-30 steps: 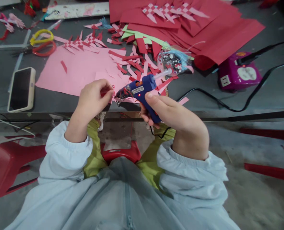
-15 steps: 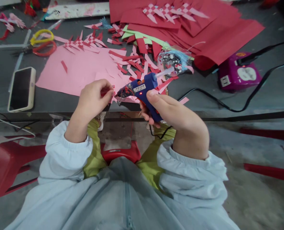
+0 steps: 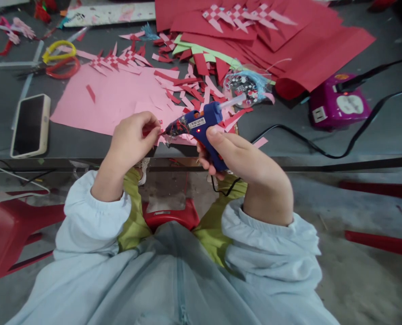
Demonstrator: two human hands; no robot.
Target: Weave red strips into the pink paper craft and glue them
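My right hand (image 3: 245, 167) is wrapped round the handle of a blue hot glue gun (image 3: 201, 124), its red light on and a clear glue stick poking out the back. The gun's nozzle points left at a small red paper piece (image 3: 150, 130) that my left hand (image 3: 131, 140) pinches at the table's front edge. Both hands hover just above the dark table (image 3: 86, 146), over the near edge of a big pink paper sheet (image 3: 119, 97).
Red and pink paper strips and woven pieces litter the table. Red sheets (image 3: 289, 40) pile at the back right. A phone (image 3: 30, 126) lies at left, scissors (image 3: 57, 63) behind it. A purple socket box (image 3: 338, 106) with black cables sits at right. Red stools stand below.
The glue gun has tilted slightly, its rear rising and its nozzle edging closer to the red piece. My left hand has hardly moved.
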